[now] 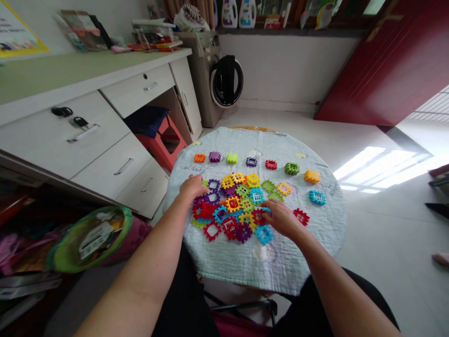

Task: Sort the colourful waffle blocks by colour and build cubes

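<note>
A loose pile of plastic interlocking blocks (234, 203), square with notched edges and some with window grids, lies on the cloth-covered round table (224, 262). My left hand (192, 186) rests at the pile's left edge, fingers stretched out beside purple blocks (213, 185) and a partly hidden green one. On the right side, the bent fingers of my right hand (280, 216) close on the edge of a red block (258, 216). Below that hand lies a blue block (264, 234); a separate red block (301, 216) sits to its right.
An arc of blocks lines the table's far side, from an orange one (199, 158) to a blue one (317, 197). A bin (122, 234) and white drawers (101, 154) stand left, with a red stool (164, 140). A washing machine (205, 70) has its door open behind.
</note>
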`<act>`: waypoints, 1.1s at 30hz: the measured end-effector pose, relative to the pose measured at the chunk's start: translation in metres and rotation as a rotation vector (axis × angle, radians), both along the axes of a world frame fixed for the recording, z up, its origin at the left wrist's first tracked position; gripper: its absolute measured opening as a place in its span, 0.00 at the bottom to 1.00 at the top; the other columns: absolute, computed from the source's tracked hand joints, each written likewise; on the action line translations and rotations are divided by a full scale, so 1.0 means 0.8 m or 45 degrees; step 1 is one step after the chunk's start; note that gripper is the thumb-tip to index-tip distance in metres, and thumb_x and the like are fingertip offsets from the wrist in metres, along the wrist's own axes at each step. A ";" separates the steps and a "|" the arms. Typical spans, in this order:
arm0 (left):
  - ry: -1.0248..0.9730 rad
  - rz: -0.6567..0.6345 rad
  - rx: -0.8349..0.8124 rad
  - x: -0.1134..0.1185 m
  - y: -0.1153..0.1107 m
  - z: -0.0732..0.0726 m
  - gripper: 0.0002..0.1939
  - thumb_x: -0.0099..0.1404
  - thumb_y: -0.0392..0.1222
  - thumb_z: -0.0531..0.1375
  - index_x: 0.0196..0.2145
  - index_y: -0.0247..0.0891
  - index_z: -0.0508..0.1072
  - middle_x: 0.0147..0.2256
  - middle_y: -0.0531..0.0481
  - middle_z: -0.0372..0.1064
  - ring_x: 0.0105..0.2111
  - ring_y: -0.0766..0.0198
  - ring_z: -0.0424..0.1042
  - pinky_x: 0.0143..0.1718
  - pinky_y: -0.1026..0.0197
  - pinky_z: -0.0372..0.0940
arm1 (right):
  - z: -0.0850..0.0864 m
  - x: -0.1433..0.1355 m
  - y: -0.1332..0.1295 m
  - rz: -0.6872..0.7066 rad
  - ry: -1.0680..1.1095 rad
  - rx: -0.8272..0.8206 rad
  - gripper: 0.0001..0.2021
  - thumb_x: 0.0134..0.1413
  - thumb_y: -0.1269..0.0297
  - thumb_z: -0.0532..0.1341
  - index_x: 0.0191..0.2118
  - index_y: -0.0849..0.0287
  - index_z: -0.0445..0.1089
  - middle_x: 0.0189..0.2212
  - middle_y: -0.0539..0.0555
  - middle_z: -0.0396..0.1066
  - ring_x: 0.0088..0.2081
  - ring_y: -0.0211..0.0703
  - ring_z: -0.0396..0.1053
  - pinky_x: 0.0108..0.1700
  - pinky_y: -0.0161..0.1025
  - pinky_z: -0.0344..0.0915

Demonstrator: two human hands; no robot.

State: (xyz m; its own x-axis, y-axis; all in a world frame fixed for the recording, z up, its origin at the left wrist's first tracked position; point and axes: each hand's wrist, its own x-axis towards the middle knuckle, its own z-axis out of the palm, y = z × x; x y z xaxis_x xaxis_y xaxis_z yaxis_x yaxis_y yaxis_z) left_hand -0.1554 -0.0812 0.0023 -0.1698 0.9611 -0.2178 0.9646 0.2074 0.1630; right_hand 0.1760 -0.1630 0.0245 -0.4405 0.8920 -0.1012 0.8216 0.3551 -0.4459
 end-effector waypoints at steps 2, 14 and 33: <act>-0.032 0.027 0.059 0.005 0.001 -0.004 0.27 0.45 0.45 0.65 0.46 0.41 0.72 0.48 0.38 0.67 0.42 0.49 0.72 0.42 0.55 0.64 | 0.001 0.003 0.000 -0.005 0.001 -0.008 0.11 0.55 0.71 0.56 0.43 0.61 0.71 0.39 0.57 0.71 0.43 0.44 0.67 0.47 0.39 0.60; -1.971 0.221 -0.108 0.037 -0.003 0.036 0.25 0.49 0.30 0.53 0.48 0.35 0.67 0.38 0.42 0.73 0.36 0.58 0.75 0.37 0.53 0.72 | 0.005 0.006 0.000 -0.003 0.016 -0.047 0.09 0.54 0.71 0.56 0.41 0.60 0.71 0.37 0.56 0.71 0.40 0.42 0.68 0.43 0.36 0.58; -0.171 0.146 0.376 0.039 -0.001 0.002 0.26 0.53 0.36 0.60 0.51 0.43 0.68 0.57 0.39 0.57 0.55 0.42 0.59 0.50 0.46 0.61 | 0.009 -0.013 -0.014 0.095 0.133 -0.078 0.04 0.49 0.75 0.58 0.31 0.59 0.67 0.29 0.50 0.66 0.31 0.36 0.62 0.34 0.33 0.56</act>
